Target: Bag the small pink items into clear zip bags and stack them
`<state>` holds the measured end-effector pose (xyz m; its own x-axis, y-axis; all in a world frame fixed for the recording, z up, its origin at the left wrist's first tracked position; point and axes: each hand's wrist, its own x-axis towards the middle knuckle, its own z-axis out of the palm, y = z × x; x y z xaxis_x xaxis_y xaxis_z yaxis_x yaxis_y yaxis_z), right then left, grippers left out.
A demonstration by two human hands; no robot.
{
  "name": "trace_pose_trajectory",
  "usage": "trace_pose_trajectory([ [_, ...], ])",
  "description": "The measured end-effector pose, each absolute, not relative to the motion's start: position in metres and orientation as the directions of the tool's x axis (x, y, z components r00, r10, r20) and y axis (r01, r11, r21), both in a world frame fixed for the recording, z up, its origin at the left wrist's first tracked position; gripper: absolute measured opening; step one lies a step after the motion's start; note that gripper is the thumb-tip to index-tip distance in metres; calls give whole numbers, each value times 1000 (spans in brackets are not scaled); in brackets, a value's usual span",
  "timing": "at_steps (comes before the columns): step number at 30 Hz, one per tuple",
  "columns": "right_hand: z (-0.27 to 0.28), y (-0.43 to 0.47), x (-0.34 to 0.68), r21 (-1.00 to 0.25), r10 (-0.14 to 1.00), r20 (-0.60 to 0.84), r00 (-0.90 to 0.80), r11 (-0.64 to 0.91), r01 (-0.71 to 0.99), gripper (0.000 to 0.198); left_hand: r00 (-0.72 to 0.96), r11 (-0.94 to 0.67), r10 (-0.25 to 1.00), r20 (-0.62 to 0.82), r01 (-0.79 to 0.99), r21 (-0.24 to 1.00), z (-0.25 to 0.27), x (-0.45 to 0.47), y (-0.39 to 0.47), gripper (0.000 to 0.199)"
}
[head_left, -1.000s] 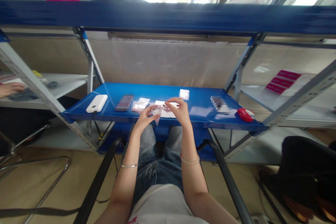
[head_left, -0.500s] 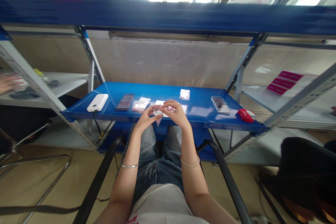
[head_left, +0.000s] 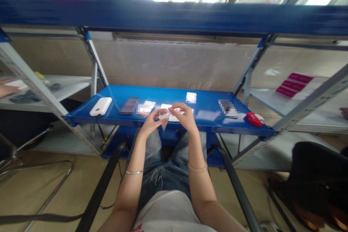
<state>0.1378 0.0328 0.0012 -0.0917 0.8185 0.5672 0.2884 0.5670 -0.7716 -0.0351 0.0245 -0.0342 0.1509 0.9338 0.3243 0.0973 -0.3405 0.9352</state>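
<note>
My left hand (head_left: 149,124) holds a small clear plastic bag (head_left: 163,115) between thumb and fingers, just above the front edge of the blue table. One pointed corner of the bag hangs down below my thumb. My right hand (head_left: 186,117) is closed in a pinch at the right side of the bag; whether something small is also between those fingertips I cannot make out. Behind and under my hands lies a white sheet (head_left: 164,106), partly covered by them. Left of it rests a clear packet (head_left: 146,108), and another small packet (head_left: 191,97) lies farther back.
On the blue table (head_left: 168,96) are a white power bank with a cable (head_left: 101,106), a dark pixelated object (head_left: 129,105), another pixelated object (head_left: 228,108) and a red item (head_left: 255,119). Metal posts flank the table. Another person's hand (head_left: 8,90) shows at far left.
My right fingertips have shifted slightly and now meet the bag's edge; the small coloured bits seen beneath that hand no longer show clearly. My right knee has swung outward.
</note>
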Motion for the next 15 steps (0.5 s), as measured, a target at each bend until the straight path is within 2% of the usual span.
trace_pose_trajectory([
  [3, -15, 48, 142, -754, 832, 553, 36, 482, 447, 19, 111, -310, 948, 298, 111, 944, -35, -40, 25, 48],
  [7, -45, 67, 145, -711, 890, 435, 135, 247, 658, 16, 66, -282, 959, 276, 120, 952, -34, -44, 26, 46],
  [10, -59, 73, 144, -665, 928, 355, 115, 164, 728, 14, 62, -280, 959, 275, 105, 954, -35, -43, 26, 47],
  [15, -64, 74, 137, -626, 951, 294, 97, 115, 771, 13, 55, -281, 959, 276, 98, 955, -36, -45, 28, 47],
])
